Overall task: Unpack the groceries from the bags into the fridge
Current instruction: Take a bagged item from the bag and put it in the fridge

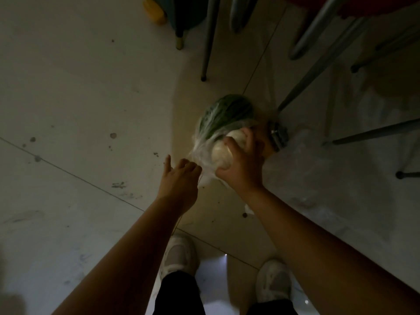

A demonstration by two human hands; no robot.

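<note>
A cabbage [223,114] with dark green leaves and a white base, wrapped in clear plastic, hangs above the tiled floor. My right hand [242,160] grips its white base end, fingers curled round it. My left hand [181,178] is just left of it, fingertips pinching the loose clear plastic [201,153] that trails off the cabbage. A clear plastic bag [302,155] lies on the floor to the right, partly under the chairs. The fridge is out of view.
Metal chair and table legs [318,64] crowd the upper right. A yellow and green object [156,10] stands at the top. A dark small object [279,135] lies by the cabbage. My white shoes [179,253] stand below on the speckled floor.
</note>
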